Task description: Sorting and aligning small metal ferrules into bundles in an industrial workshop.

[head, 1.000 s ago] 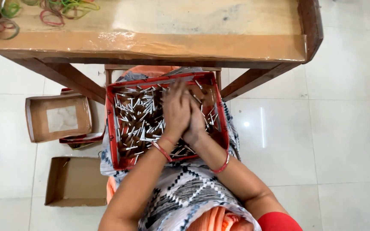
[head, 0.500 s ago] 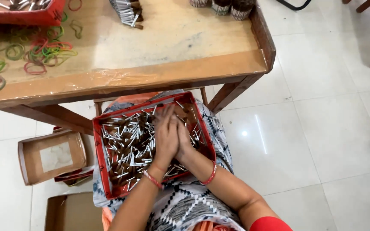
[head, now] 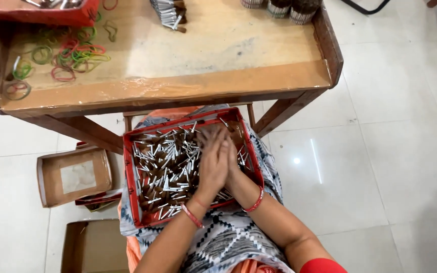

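A red tray (head: 130, 167) rests on my lap, filled with several small brown sticks with silver tips (head: 165, 169). My left hand (head: 212, 164) and my right hand (head: 233, 157) are pressed palm to palm, fingers straight, down among the sticks in the tray's right half. Whatever lies between the palms is hidden. Each wrist carries a red bangle.
A wooden table (head: 178, 86) stands just beyond the tray, with coloured rubber bands (head: 72, 53), a bundle of sticks (head: 168, 12), dark rolls (head: 289, 7) and another red tray (head: 51, 12). Open cardboard boxes (head: 74, 174) sit on the white tiled floor at my left.
The view has shifted, so more of the table top shows and the tray sits lower in view. My hands stay pressed together in the tray.
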